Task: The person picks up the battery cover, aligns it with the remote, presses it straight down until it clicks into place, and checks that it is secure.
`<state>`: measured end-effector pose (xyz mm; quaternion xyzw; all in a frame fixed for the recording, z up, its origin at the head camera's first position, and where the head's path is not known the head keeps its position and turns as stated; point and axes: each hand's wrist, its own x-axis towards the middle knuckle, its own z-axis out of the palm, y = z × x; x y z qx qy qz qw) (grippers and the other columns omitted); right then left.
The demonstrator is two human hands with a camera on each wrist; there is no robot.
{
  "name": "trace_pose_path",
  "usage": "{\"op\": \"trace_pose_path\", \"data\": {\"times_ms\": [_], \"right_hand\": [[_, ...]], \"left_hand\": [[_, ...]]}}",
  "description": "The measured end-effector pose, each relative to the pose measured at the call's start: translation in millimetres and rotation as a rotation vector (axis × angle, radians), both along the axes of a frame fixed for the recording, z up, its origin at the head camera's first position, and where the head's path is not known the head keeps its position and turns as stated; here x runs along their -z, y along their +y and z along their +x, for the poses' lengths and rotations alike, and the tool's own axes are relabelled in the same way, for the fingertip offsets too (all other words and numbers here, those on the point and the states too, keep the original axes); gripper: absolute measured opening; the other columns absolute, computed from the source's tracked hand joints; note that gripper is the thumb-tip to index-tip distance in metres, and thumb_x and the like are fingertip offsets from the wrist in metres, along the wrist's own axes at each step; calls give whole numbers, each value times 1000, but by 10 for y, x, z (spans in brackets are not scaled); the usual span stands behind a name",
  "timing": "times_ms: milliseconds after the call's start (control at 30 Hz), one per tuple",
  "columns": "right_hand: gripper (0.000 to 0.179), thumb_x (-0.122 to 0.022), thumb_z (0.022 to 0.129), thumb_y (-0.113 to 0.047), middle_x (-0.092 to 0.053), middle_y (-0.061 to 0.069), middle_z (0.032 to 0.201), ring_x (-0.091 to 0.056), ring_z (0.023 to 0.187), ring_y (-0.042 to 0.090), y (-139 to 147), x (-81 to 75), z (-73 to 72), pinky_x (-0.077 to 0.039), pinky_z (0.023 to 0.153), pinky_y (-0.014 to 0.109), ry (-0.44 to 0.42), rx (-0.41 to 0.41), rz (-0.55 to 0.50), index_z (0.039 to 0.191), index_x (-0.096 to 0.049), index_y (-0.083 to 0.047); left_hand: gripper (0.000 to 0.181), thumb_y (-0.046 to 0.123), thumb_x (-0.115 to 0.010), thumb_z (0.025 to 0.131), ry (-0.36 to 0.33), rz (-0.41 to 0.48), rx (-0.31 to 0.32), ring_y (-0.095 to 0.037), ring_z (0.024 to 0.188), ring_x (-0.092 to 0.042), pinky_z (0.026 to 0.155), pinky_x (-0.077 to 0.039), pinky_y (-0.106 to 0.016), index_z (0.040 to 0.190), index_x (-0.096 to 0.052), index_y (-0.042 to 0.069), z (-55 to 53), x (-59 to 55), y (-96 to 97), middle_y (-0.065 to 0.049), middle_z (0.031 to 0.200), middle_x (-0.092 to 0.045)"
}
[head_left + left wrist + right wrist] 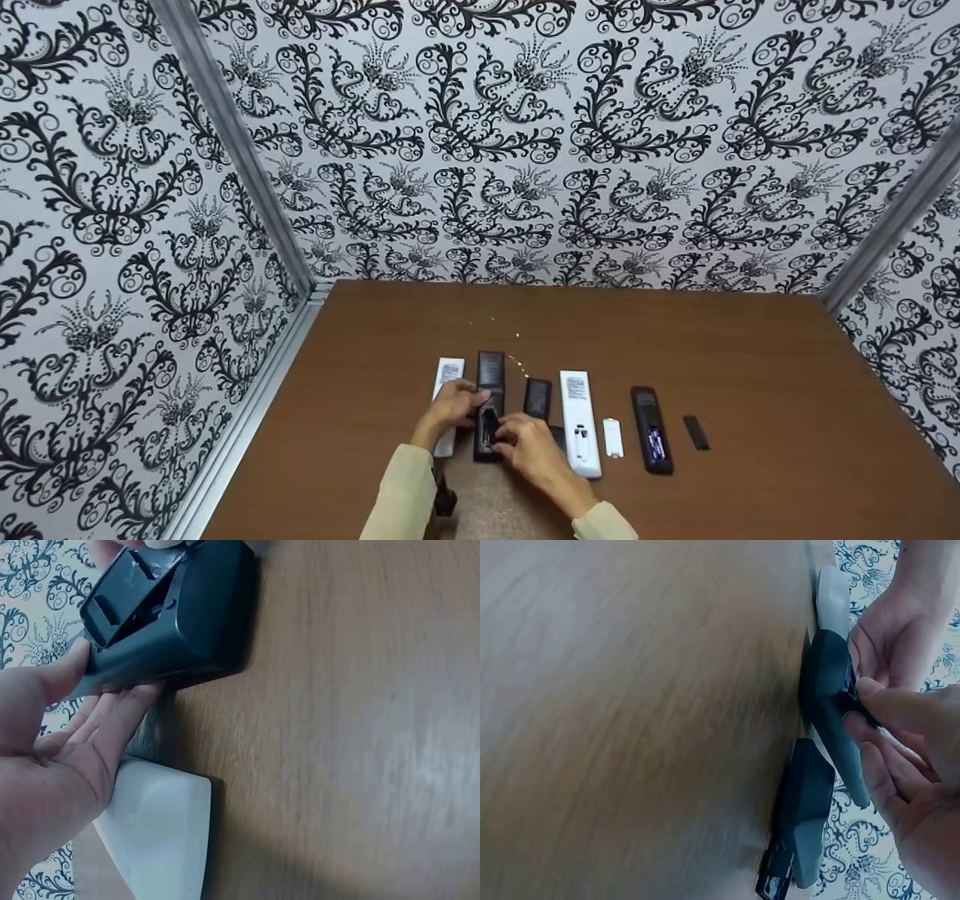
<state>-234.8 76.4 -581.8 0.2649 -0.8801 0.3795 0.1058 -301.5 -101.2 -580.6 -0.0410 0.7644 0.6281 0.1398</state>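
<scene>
My left hand (451, 406) grips a black remote control (490, 371), thumb along its edge and fingers against its side. It lies back side up, its long battery compartment showing. In the left wrist view, the near end of the remote is raised above the table, and the battery cover (124, 589) stands at a slant in the compartment. My right hand (531, 448) pinches the black battery cover between thumb and fingertips; in the right wrist view, the fingers hide most of it. A white remote (161, 829) lies just beneath my left hand.
Right of my hands are a shorter black remote (537, 397), a white remote (576, 405) with its compartment uncovered, a white battery cover (613, 438), a black remote (646, 409) with batteries showing, and a loose black cover (696, 433). Patterned walls (525, 187) enclose the brown table (787, 360).
</scene>
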Motion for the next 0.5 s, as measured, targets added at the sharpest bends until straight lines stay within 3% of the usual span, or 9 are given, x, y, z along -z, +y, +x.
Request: {"op": "trace_pose_path", "data": {"times_ms": [167, 300, 400, 500], "right_hand": [[17, -83, 77, -4, -73, 16, 101, -70, 90, 33, 16, 12, 17, -59, 82, 39, 22, -17, 42, 92, -77, 0], [20, -80, 74, 6, -71, 13, 101, -70, 88, 28, 23, 31, 7, -58, 79, 35, 70, -33, 88, 93, -75, 0], [22, -80, 72, 9, -71, 8, 95, -70, 83, 22, 13, 63, 0, -58, 75, 30, 178, -12, 98, 91, -75, -2], [21, -86, 70, 1, -70, 1, 87, -69, 78, 15, -13, 81, -19, -57, 71, 24, 336, 29, 40, 87, -78, -7]], "left_hand": [[41, 14, -68, 94, 10, -6, 0, -17, 74, -61, 67, -59, -39, 120, -51, -13, 8, -6, -5, -8, 88, -63], [41, 13, -67, 94, 21, 0, 8, -17, 78, -63, 71, -61, -42, 120, -50, -13, 10, -15, -7, -20, 103, -69], [42, 13, -67, 95, 22, 9, 10, -18, 79, -63, 73, -61, -44, 121, -49, -14, 18, -20, -8, -23, 105, -69], [43, 13, -67, 95, 22, 12, 10, -19, 80, -64, 74, -61, -45, 122, -49, -15, 21, -29, -11, -22, 102, -69]]}}
